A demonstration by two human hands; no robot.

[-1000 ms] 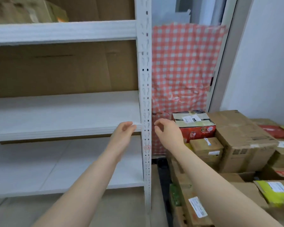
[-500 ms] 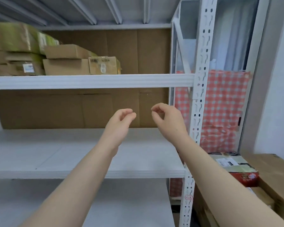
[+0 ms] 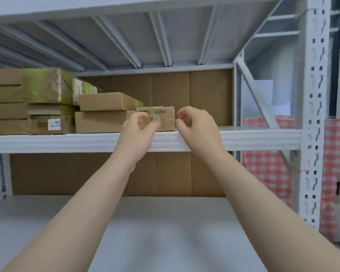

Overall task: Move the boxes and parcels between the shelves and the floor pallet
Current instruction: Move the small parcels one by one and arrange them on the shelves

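The small brown cardboard box (image 3: 165,113) is best clasped at both ends — nothing is yet held in the left grip (image 3: 140,128) or right grip (image 3: 196,126).

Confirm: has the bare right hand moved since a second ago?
Yes. The right hand rose one level to the white metal shelf's front edge, crossing left of the perforated white upright.

The left hand (image 3: 139,130) covers the lower left corner of a small cardboard box (image 3: 163,116) on the upper shelf (image 3: 243,139); whether its fingers grip the box cannot be told. Motion smears the fingertips of the right hand (image 3: 196,128). Print on the box and on a white label (image 3: 54,124) farther left is too small to read. A brown box stack (image 3: 8,110) runs off the left edge, and both forearms leave the frame at the bottom.
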